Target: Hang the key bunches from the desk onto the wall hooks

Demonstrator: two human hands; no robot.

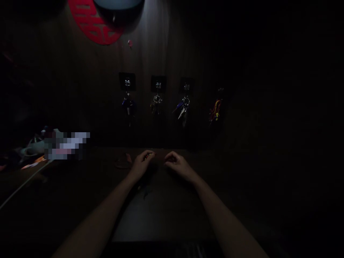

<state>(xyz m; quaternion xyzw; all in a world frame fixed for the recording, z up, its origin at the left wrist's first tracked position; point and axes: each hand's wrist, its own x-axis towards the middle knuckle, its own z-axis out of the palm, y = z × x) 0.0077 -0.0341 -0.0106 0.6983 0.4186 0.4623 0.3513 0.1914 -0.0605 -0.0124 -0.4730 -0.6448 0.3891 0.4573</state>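
Over the dark tabletop (150,222), near its back edge, my left hand (141,163) is closed, its fingers curled around something small with a light edge that I cannot make out. My right hand (178,165) faces it across a narrow gap, fingers bent, thumb and fingertips slightly apart, with no object visible between them. A reddish-brown strap-like item (124,161) lies just left of my left hand. Below that hand is a small dark item (146,192), too dim to name.
On the back panel hang several bunches of keys, one (184,107) with a blue key, and a red-yellow cord (215,110). A red round paper cutting (99,30) is above. At left lie cluttered items and a white cable (27,182). The right side is too dark to see.
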